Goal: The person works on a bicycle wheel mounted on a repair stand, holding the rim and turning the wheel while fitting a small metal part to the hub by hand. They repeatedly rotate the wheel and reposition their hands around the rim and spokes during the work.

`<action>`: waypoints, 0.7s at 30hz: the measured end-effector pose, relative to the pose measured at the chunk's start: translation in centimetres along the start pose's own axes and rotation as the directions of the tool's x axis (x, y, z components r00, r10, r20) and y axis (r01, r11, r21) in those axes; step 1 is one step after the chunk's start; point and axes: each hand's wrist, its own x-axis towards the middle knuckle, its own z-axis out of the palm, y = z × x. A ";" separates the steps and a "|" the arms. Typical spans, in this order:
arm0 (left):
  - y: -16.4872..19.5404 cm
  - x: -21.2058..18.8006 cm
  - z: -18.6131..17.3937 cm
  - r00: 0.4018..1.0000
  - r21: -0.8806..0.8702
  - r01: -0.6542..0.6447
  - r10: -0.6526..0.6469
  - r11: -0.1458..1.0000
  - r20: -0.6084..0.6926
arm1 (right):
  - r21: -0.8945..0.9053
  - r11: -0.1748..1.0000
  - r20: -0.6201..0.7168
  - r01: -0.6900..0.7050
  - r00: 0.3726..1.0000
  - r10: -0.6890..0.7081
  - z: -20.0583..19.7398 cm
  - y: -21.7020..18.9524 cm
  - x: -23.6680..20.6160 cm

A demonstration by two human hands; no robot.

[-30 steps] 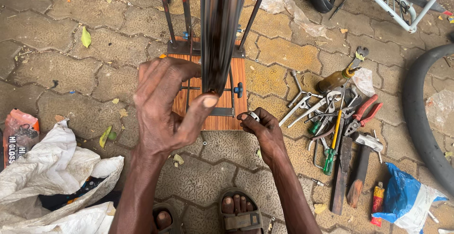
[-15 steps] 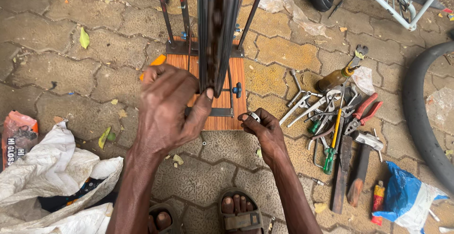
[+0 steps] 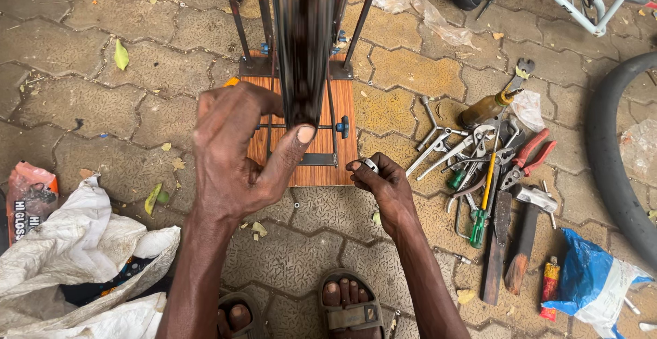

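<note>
Head view: left hand (image 3: 236,154) grips the black wheel rim (image 3: 303,44) upright above the wooden stand base (image 3: 301,130), thumb pressed flat, while right hand (image 3: 383,185) pinches a small metal tool (image 3: 370,166) at the base's near right corner; steady holding probably aids adjustment.

Red pouch (image 3: 29,192) left; blue bag (image 3: 588,281) right

Your wheel (image 3: 303,38) runs off the top edge; that small metal piece (image 3: 370,166) in your right hand (image 3: 383,185) is too tiny to identify.
</note>
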 end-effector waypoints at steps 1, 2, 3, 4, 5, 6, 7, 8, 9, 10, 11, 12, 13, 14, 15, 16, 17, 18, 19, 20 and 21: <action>-0.1 -0.1 0.1 1.000 -0.004 0.009 -0.009 1.000 0.003 | -0.006 1.000 -0.005 -0.004 1.000 0.004 0.0 0.0 0.0; -0.1 -0.2 0.2 1.000 -0.007 0.019 -0.019 1.000 0.006 | -0.013 1.000 -0.008 -0.008 1.000 0.007 -0.1 0.0 0.0; -0.1 -0.2 0.3 1.000 -0.009 0.028 -0.028 1.000 0.009 | -0.005 1.000 -0.007 -0.006 1.000 0.006 -0.1 0.1 0.0; -0.1 -0.3 0.3 0.999 -0.005 0.032 -0.032 0.999 0.012 | 0.002 1.000 -0.007 -0.005 1.000 0.005 -0.2 0.1 0.0; -0.2 -0.3 0.3 0.999 -0.003 0.037 -0.036 0.999 0.016 | 0.009 1.000 -0.007 -0.003 1.000 0.003 -0.2 0.1 0.0; -0.2 -0.3 0.3 0.999 0.001 0.043 -0.043 0.999 0.021 | 0.003 1.000 -0.006 -0.008 1.000 0.008 -0.2 0.2 0.0; -0.2 -0.4 0.3 0.999 -0.011 0.038 -0.038 0.999 0.023 | -0.003 1.000 -0.004 -0.011 1.000 0.011 -0.3 0.2 0.0; -0.3 -0.4 0.3 0.999 -0.024 0.032 -0.031 0.999 0.025 | -0.009 1.000 -0.002 -0.013 1.000 0.013 -0.3 0.3 0.0; -0.3 -0.4 0.3 0.999 -0.038 0.027 -0.026 0.999 0.029 | 0.001 1.000 -0.001 -0.010 1.000 0.010 -0.3 0.3 0.0; -0.3 -0.4 0.4 0.999 -0.042 0.030 -0.029 0.999 0.029 | 0.011 1.000 0.001 -0.008 1.000 0.008 -0.3 0.4 0.1; -0.4 -0.4 0.4 0.999 -0.045 0.032 -0.030 0.998 0.029 | 0.021 1.000 0.003 -0.003 1.000 0.003 -0.3 0.4 0.1; -0.4 -0.4 0.5 0.999 -0.047 0.032 -0.031 0.998 0.028 | 0.018 1.000 0.001 -0.003 1.000 0.003 -0.3 0.5 0.1; -0.4 -0.5 0.6 0.999 -0.053 0.028 -0.027 0.998 0.024 | 0.014 1.000 0.000 -0.004 1.000 0.004 -0.3 0.5 0.2; -0.4 -0.5 0.7 1.000 -0.059 0.024 -0.023 0.998 0.021 | 0.010 1.000 -0.002 -0.006 1.000 0.006 -0.3 0.6 0.2; -0.4 -0.6 0.8 1.000 -0.066 0.019 -0.018 0.998 0.017 | 0.017 1.000 0.001 -0.002 1.000 0.002 -0.3 0.6 0.2; -0.4 -0.6 0.9 1.000 -0.092 0.030 -0.029 0.995 0.013 | 0.023 1.000 0.003 0.000 1.000 0.000 -0.3 0.6 0.2; -0.4 -0.7 1.0 0.999 -0.116 0.041 -0.040 0.992 0.009 | 0.029 1.000 0.008 0.002 1.000 -0.003 -0.3 0.6 0.2; -0.4 -0.8 1.0 0.999 -0.138 0.051 -0.051 0.989 0.003 | 0.027 1.000 0.012 0.003 1.000 -0.003 -0.3 0.5 0.2; -0.5 -0.8 1.0 0.997 -0.136 0.077 -0.073 0.988 0.036 | 0.027 1.000 0.015 0.007 1.000 -0.007 -0.2 0.5 0.1; -0.7 -0.9 1.0 0.993 -0.136 0.104 -0.095 0.985 0.069 | 0.026 1.000 0.017 0.009 1.000 -0.010 -0.2 0.4 0.1; -0.8 -1.0 1.0 0.987 -0.137 0.135 -0.121 0.981 0.104 | 0.016 1.000 0.008 0.004 1.000 -0.004 -0.2 0.3 0.0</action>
